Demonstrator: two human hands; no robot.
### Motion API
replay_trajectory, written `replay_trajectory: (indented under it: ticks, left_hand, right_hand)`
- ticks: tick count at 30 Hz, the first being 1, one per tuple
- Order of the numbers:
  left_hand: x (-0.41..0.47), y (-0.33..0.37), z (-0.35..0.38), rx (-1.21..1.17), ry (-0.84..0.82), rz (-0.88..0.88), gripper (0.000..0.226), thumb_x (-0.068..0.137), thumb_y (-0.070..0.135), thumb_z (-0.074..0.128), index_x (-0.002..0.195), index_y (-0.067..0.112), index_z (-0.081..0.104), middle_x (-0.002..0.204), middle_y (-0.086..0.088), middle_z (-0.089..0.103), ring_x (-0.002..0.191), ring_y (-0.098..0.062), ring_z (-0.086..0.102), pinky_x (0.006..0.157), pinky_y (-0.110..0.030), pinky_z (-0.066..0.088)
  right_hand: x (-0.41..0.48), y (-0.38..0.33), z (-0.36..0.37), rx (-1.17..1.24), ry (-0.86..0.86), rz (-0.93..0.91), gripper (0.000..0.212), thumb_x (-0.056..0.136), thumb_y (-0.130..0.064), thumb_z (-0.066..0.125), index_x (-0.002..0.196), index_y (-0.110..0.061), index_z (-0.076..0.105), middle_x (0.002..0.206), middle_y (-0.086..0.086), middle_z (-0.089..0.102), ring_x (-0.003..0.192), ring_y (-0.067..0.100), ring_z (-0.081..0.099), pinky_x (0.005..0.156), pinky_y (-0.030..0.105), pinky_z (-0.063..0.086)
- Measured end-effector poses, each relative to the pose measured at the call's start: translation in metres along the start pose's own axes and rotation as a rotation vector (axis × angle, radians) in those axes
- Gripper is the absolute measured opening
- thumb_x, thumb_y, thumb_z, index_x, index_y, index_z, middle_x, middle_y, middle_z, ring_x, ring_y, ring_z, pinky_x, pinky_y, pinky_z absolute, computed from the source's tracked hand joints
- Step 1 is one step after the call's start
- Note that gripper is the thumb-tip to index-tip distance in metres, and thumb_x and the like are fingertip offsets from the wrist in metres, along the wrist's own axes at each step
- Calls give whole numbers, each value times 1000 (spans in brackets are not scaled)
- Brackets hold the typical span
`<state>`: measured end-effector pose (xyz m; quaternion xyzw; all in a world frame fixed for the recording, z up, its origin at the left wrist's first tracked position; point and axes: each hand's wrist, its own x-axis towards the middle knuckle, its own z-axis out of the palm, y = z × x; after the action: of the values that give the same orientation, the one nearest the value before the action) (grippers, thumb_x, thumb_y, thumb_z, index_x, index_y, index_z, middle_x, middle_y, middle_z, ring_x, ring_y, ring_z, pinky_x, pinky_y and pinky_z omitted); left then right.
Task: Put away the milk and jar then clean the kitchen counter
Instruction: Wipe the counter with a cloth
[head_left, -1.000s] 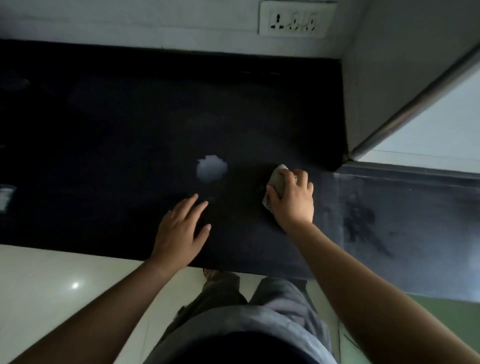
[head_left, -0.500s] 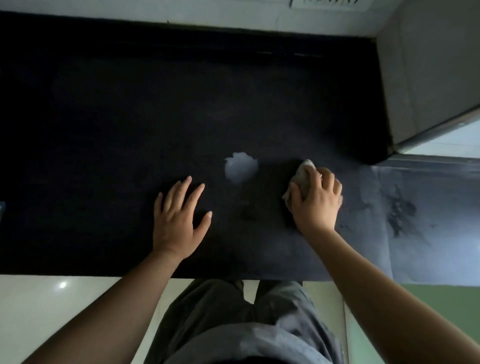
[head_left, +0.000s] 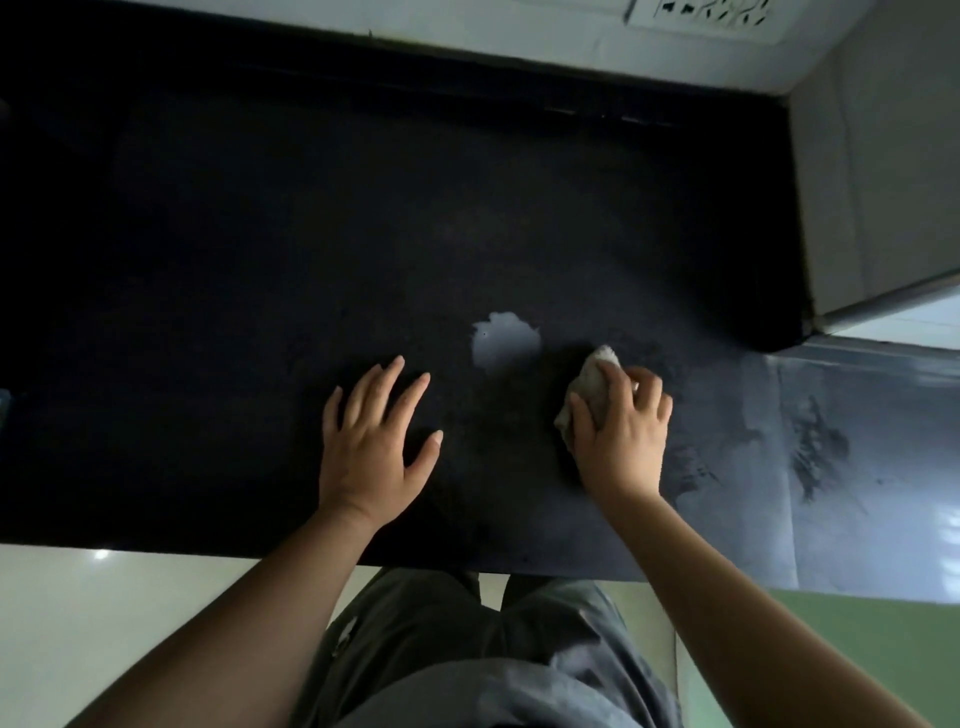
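Note:
A black kitchen counter (head_left: 260, 291) fills most of the head view. A small pale puddle (head_left: 505, 340) lies on it near the middle. My right hand (head_left: 621, 434) presses a crumpled pale cloth (head_left: 589, 387) onto the counter just right of the puddle, fingers closed over it. My left hand (head_left: 376, 441) rests flat on the counter to the left of the puddle, fingers spread, holding nothing. No milk or jar is in view.
A white wall with a socket plate (head_left: 711, 13) runs along the back. A grey cabinet side (head_left: 878, 171) stands at the right, with a smeared grey counter section (head_left: 831, 457) below it. The counter's front edge is at my legs (head_left: 467, 649).
The view has shifted, so both hands sit further right and lower. My right hand with the cloth stays just right of the puddle. My left hand has spread flat.

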<state>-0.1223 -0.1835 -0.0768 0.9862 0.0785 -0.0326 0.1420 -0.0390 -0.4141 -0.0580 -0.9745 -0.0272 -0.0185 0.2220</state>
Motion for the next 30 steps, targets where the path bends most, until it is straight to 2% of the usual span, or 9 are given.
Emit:
replay_trajectory:
  ticks: [3, 8, 11, 16, 19, 21, 26, 28, 30]
  left_hand:
    - [0, 0, 0, 7, 0, 1, 59, 86, 51, 40, 139, 27, 40, 152, -4, 32, 138, -25, 29, 110, -54, 19]
    - [2, -1, 0, 1, -5, 3, 59, 85, 51, 41, 140, 27, 40, 152, -3, 32, 138, -25, 29, 110, -54, 19]
    - [0, -1, 1, -10, 0, 7, 59, 85, 50, 42, 139, 28, 39, 152, -3, 32, 138, -25, 29, 110, -53, 19]
    - [1, -2, 2, -9, -3, 3, 58, 85, 51, 41, 139, 29, 38, 152, -2, 31, 138, -24, 28, 110, -53, 18]
    - [1, -1, 2, 0, -3, 5, 58, 86, 52, 40, 139, 28, 38, 152, -3, 31, 138, -24, 28, 110, -53, 18]
    - [1, -1, 1, 1, -1, 5, 58, 86, 52, 40, 139, 27, 39, 152, -3, 32, 138, -25, 29, 110, -53, 19]
    - [0, -1, 0, -7, -5, 2, 59, 85, 51, 42, 139, 28, 40, 152, -2, 32, 138, -24, 29, 110, -53, 19]
    - [0, -2, 1, -12, -3, -1, 59, 85, 51, 42, 139, 28, 40, 152, -2, 32, 138, -24, 29, 110, -53, 19]
    - [0, -3, 1, -20, -9, 3, 59, 85, 51, 42, 139, 28, 40, 152, -2, 32, 138, -25, 30, 110, -53, 20]
  right_hand:
    - [28, -19, 10, 4, 32, 90, 42, 87, -31, 59, 124, -12, 50, 121, 19, 46, 101, 39, 42, 85, 42, 37]
    - [-1, -30, 12, 8, -51, -129, 45, 86, -32, 60, 126, -13, 50, 120, 17, 49, 100, 34, 46, 84, 41, 41]
    - [-34, -13, 4, -11, -61, -176, 48, 85, -31, 64, 127, -14, 50, 119, 16, 50, 102, 33, 48, 85, 41, 44]
    - [-12, -7, 2, -4, 10, -14, 44, 85, -27, 63, 125, -12, 52, 120, 20, 48, 102, 38, 45, 85, 44, 42]
    - [18, -27, 12, 36, 23, 92, 42, 88, -32, 57, 126, -15, 50, 124, 18, 44, 106, 37, 41, 87, 41, 36]
    - [27, -40, 17, 54, 17, 53, 43, 88, -32, 58, 126, -14, 50, 124, 18, 45, 105, 36, 42, 87, 41, 36]
    - [-10, -31, 9, 41, -137, -248, 48, 86, -30, 63, 129, -15, 50, 123, 17, 48, 106, 35, 45, 88, 44, 42]
    - [-24, -16, 4, 7, -118, -261, 48, 84, -28, 67, 127, -13, 52, 120, 19, 51, 103, 37, 48, 85, 45, 45]
    - [-25, -8, 1, -32, -69, -199, 47, 82, -25, 69, 125, -11, 54, 116, 20, 53, 98, 39, 50, 81, 46, 47]
